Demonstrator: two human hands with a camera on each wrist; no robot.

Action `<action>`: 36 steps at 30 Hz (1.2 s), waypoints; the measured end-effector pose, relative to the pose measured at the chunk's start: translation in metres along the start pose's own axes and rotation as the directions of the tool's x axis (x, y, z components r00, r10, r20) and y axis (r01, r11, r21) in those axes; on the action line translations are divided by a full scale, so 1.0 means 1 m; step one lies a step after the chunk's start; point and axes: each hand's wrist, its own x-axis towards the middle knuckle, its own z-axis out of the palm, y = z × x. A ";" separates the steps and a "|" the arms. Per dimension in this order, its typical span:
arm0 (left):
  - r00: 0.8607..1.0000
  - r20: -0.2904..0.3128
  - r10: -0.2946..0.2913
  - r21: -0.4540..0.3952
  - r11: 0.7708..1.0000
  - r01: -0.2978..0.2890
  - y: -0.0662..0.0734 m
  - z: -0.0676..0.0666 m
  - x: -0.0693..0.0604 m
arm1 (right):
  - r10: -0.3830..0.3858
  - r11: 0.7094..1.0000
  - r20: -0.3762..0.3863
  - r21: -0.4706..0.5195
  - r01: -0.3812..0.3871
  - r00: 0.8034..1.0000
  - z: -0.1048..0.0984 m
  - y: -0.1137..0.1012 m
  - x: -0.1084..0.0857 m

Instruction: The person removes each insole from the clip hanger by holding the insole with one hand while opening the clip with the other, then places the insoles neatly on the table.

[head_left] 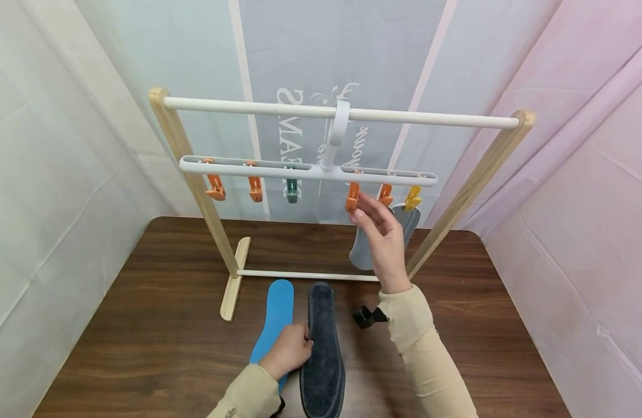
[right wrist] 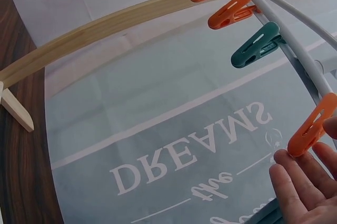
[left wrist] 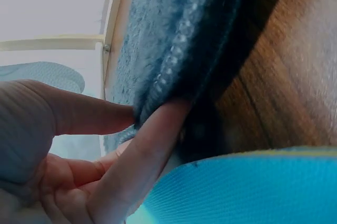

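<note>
In the head view my left hand (head_left: 289, 351) pinches the left edge of a dark grey fuzzy insole (head_left: 323, 348); the left wrist view shows the thumb and a finger (left wrist: 158, 140) on the edge of that insole (left wrist: 163, 40). A blue insole (head_left: 279, 307) lies beside it, partly under my left hand. Raised at the hanger (head_left: 247, 168), my right hand (head_left: 386, 244) holds an orange clip (head_left: 352, 197) between thumb and fingers. In the right wrist view the clip (right wrist: 311, 126) stands in front of the fingertips. A grey insole (head_left: 361, 252) hangs behind my right hand.
The hanger hooks over the white top bar (head_left: 430, 118) of a wooden-legged rack (head_left: 467, 194). Two orange clips and a green clip (head_left: 291, 188) hang on its left half; an orange and a yellow clip (head_left: 412, 198) on its right. A white lower bar (head_left: 305, 275) crosses behind the insoles.
</note>
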 end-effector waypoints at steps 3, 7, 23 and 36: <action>0.998 0.009 -0.058 0.030 0.998 0.058 0.004 -0.001 0.001 | -0.008 1.000 0.004 -0.003 0.008 1.000 -0.001 0.000 -0.001; 0.997 0.000 -0.079 0.098 0.992 0.078 0.008 -0.001 0.001 | -0.012 1.000 0.008 -0.010 0.012 1.000 -0.002 0.001 -0.001; 0.998 -0.053 -0.025 0.219 0.975 0.037 0.009 -0.002 0.006 | -0.048 0.999 0.036 -0.008 0.049 0.998 -0.009 0.005 -0.005; 1.000 0.022 -0.010 0.207 0.978 0.005 0.014 -0.008 0.019 | -0.049 0.997 0.023 -0.061 0.050 0.999 -0.014 0.004 -0.006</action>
